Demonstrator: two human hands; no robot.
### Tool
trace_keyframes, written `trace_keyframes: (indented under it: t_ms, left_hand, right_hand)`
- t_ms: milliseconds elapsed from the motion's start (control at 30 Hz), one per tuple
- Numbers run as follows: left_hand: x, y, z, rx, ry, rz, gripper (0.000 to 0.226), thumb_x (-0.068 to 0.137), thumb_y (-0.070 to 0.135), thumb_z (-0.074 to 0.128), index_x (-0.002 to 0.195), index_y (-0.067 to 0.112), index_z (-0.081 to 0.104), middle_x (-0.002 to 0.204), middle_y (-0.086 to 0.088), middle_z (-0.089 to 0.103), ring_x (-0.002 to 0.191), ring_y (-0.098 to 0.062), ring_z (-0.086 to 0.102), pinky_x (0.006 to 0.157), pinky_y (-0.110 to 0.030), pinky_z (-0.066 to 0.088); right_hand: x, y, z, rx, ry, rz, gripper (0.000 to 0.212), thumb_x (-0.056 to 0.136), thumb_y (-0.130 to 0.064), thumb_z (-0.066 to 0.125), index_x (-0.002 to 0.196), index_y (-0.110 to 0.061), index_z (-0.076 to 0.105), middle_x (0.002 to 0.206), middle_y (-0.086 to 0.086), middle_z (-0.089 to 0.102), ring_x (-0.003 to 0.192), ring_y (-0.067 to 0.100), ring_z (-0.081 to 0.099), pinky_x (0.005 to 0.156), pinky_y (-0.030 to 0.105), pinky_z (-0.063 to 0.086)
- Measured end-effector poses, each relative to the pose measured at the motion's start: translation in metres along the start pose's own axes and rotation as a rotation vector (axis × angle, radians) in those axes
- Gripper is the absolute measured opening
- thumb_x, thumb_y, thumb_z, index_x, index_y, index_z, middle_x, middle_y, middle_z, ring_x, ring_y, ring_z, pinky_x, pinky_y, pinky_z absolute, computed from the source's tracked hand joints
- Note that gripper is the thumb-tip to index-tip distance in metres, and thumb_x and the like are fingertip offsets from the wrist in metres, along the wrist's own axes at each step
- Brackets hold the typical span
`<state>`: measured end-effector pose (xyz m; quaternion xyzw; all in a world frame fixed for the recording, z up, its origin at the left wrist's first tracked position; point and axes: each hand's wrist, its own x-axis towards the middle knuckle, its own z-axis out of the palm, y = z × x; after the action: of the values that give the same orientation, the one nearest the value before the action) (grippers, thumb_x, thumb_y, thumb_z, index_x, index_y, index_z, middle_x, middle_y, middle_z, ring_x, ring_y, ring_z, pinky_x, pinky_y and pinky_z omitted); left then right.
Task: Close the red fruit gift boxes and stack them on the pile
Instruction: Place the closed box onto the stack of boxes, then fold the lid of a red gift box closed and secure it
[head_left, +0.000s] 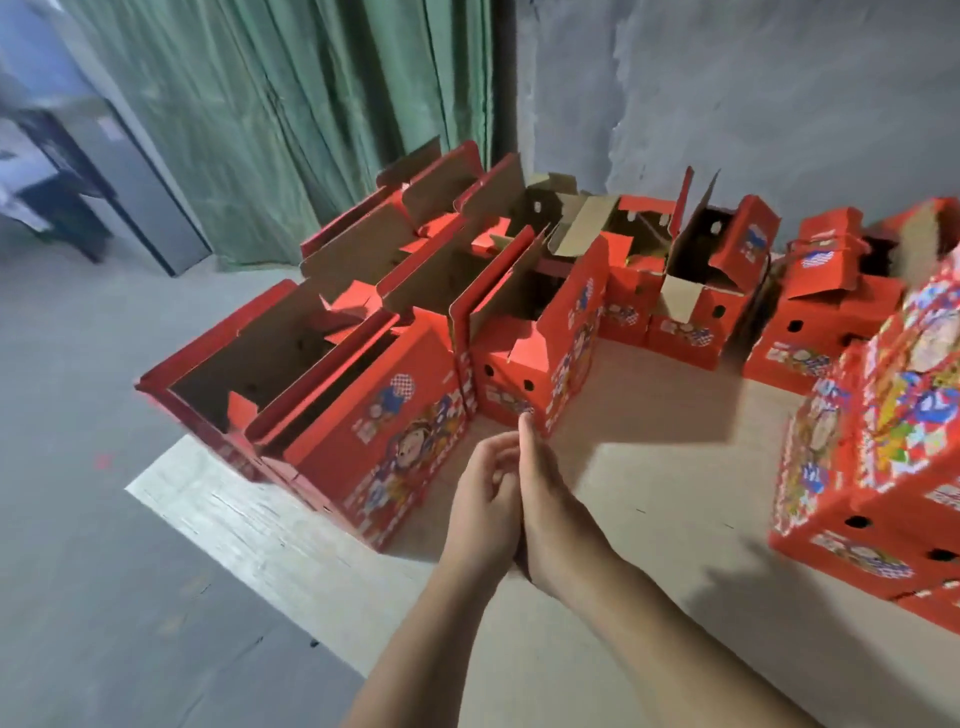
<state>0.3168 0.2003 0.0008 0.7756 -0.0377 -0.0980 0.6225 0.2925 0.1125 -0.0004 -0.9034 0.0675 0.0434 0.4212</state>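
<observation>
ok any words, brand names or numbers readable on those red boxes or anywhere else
None can be read.
Nearest open red box: cartoon print with lettering down its front edge, too blurred to read.
Closed box on the right: colourful print, motion-blurred.
Back-row boxes: round checkered emblem, no legible text.

Place: storeroom or packing space.
Signs: bare concrete wall, green curtain, grey floor, many red boxes on cardboard sheets.

Beyond the fingertips, the red gift boxes are printed cardboard with a slight sheen and raw matt brown inner flaps; beneath the fingers, the sheet is matt tan cardboard; far left, the curtain is pleated green cloth.
</observation>
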Motion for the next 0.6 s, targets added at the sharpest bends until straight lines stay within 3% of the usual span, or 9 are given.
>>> trace_keyframes:
  t_ms: [67, 133, 200, 267, 367, 467, 533, 600]
  left_hand:
    - [0.044, -0.004, -0.022, 0.041, -0.005, 0.033, 0.03, 0.103, 0.016, 0.051, 0.121, 0.034, 0.069, 0.11, 0.022, 0.074, 0.106, 0.008, 0.066, 0.087, -0.016, 0.054]
    - [0.089, -0.011, -0.037, 0.074, -0.031, 0.058, 0.032, 0.103, 0.016, 0.051, 0.121, 0.035, 0.069, 0.117, 0.021, 0.071, 0.112, 0.007, 0.063, 0.093, -0.017, 0.052]
    - [0.128, -0.022, -0.046, 0.041, -0.081, -0.026, 0.034, 0.105, 0.014, 0.051, 0.131, 0.028, 0.067, 0.127, 0.012, 0.069, 0.116, 0.001, 0.064, 0.092, -0.013, 0.052]
    - [0.158, -0.035, -0.051, -0.009, -0.112, -0.169, 0.036, 0.106, 0.015, 0.052, 0.14, 0.021, 0.063, 0.136, 0.003, 0.066, 0.116, -0.004, 0.064, 0.091, -0.011, 0.05]
    - [0.193, -0.049, -0.044, 0.035, -0.158, -0.196, 0.051, 0.106, 0.019, 0.055, 0.156, 0.022, 0.045, 0.155, 0.002, 0.051, 0.135, -0.009, 0.051, 0.106, -0.02, 0.041]
    - [0.218, -0.052, -0.028, 0.012, -0.219, -0.174, 0.068, 0.106, 0.028, 0.057, 0.164, 0.028, 0.022, 0.163, 0.003, 0.037, 0.138, -0.006, 0.04, 0.108, -0.023, 0.038]
    - [0.231, -0.055, -0.019, 0.034, -0.256, -0.169, 0.076, 0.106, 0.039, 0.055, 0.166, 0.03, 0.01, 0.163, 0.001, 0.035, 0.132, -0.007, 0.04, 0.107, -0.026, 0.038]
    - [0.24, -0.061, -0.013, 0.094, -0.253, -0.165, 0.076, 0.105, 0.048, 0.053, 0.165, 0.031, 0.009, 0.162, 0.0, 0.038, 0.134, -0.012, 0.045, 0.114, -0.034, 0.04]
  right_hand:
    - [0.048, -0.012, 0.003, -0.052, -0.041, -0.019, 0.061, 0.104, -0.048, 0.034, 0.162, -0.031, 0.022, 0.164, -0.001, 0.036, 0.149, 0.017, 0.039, 0.119, 0.04, 0.038]
    - [0.099, -0.018, 0.002, -0.168, -0.039, 0.043, 0.088, 0.102, -0.015, 0.05, 0.164, -0.028, -0.01, 0.174, 0.001, 0.0, 0.158, 0.022, 0.019, 0.124, 0.046, 0.029]
    - [0.14, -0.012, 0.0, -0.197, -0.033, 0.185, 0.104, 0.1, -0.009, 0.056, 0.159, -0.038, -0.025, 0.172, 0.0, -0.022, 0.159, 0.03, 0.014, 0.121, 0.052, 0.029]
    - [0.171, -0.005, -0.006, -0.234, -0.045, 0.346, 0.106, 0.101, -0.015, 0.057, 0.156, -0.041, -0.029, 0.167, 0.003, -0.035, 0.157, 0.038, 0.019, 0.117, 0.053, 0.037]
    - [0.189, 0.019, -0.009, -0.396, -0.138, 0.518, 0.123, 0.088, 0.007, 0.054, 0.15, -0.046, -0.038, 0.155, -0.001, -0.053, 0.15, 0.043, 0.031, 0.105, 0.051, 0.05]
    - [0.193, 0.033, -0.002, -0.473, -0.119, 0.528, 0.135, 0.079, 0.014, 0.056, 0.141, -0.052, -0.045, 0.149, 0.001, -0.059, 0.131, 0.046, 0.054, 0.091, 0.051, 0.057]
    - [0.194, 0.037, 0.002, -0.517, -0.078, 0.537, 0.138, 0.082, 0.01, 0.062, 0.138, -0.051, -0.049, 0.148, 0.003, -0.06, 0.126, 0.042, 0.06, 0.082, 0.047, 0.056]
    - [0.191, 0.044, 0.005, -0.542, -0.061, 0.524, 0.137, 0.082, 0.01, 0.061, 0.141, -0.051, -0.046, 0.153, -0.001, -0.054, 0.12, 0.04, 0.062, 0.075, 0.043, 0.052]
